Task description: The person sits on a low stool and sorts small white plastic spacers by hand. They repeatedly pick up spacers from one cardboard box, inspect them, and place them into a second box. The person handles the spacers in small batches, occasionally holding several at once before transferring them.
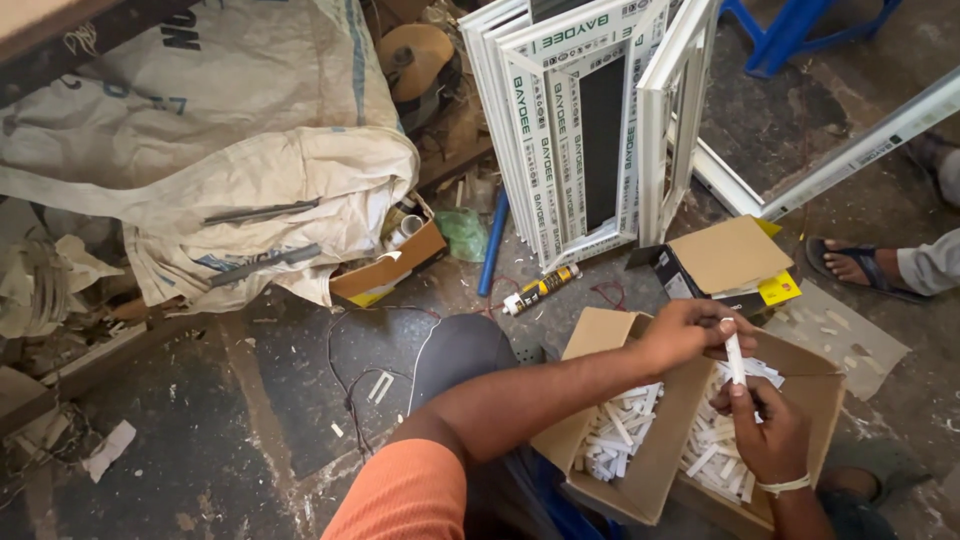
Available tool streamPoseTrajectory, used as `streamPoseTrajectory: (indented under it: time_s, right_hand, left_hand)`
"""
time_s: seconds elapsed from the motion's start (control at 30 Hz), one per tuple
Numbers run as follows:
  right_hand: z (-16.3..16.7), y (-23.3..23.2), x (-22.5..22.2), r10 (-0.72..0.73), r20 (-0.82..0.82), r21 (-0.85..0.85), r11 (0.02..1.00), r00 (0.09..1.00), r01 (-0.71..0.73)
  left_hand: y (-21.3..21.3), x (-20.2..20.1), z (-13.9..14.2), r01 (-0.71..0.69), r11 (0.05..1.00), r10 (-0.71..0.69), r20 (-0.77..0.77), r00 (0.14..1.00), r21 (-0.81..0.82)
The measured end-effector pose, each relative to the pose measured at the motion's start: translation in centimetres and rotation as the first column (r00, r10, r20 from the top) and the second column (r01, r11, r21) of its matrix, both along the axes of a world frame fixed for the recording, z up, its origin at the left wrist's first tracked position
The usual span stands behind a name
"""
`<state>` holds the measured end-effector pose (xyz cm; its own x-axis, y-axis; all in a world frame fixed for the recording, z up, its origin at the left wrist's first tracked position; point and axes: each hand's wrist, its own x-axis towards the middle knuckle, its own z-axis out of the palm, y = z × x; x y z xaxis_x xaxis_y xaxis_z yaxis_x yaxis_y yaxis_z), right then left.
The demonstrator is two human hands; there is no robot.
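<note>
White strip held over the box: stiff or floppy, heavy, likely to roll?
The white strip probably is stiff: it stands straight between the left hand and right hand without sagging. Likely light, since fingertips alone pinch it. It looks flat-sided like the pieces in the cardboard box, so it should lie still rather than roll.

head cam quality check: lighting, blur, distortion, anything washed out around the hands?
Head view: soft daylight, faint shadows, no harsh glare; left hand and right hand sharp on the white strip; white pieces in the cardboard box run bright with detail merging; window frames lean near the top edge, a wide-angle effect; corners slightly soft.
</note>
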<state>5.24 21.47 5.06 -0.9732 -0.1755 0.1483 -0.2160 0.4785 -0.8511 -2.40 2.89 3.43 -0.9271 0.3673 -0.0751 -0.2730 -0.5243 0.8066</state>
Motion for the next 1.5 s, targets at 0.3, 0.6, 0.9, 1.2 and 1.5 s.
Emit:
streamPoseTrajectory:
  time_s: [0.3, 0.6, 0.9, 1.2, 1.5]
  right_hand:
    - [0.1, -0.7, 0.3, -0.011, 0.012, 0.017, 1.000, 1.000, 0.011]
    - [-0.1, -0.8, 0.2, -0.027, 0.083, -0.057, 0.998, 0.996, 0.032]
    - [1.3, -2.0, 0.1, 0.015, 0.016, 0.084, 0.996, 1.000, -0.016]
    - [-1.3, -0.9, -0.3, 0.033, 0.093, 0.115, 0.992, 0.995, -0.044]
    - [-9.4, -0.6, 0.3, 0.492, 0.602, 0.425, 0.469, 0.629, -0.774]
  left_hand:
    - [0.1, 0.4, 0.6, -0.038, 0.997, 0.038, -0.003, 0.999, -0.068]
    - [-0.5, 0.0, 1.0, -0.125, 0.966, 0.113, -0.064, 0.992, -0.224]
    - [-1.4, -0.3, 1.3, -0.114, 0.966, 0.118, 0.004, 0.993, -0.230]
    - [-1.0, -1.3, 0.6, -0.381, 0.803, 0.260, -0.307, 0.916, -0.459]
    - [-1.6, -2.8, -1.7, -0.614, 0.616, 0.383, -0.493, 0.781, -0.494]
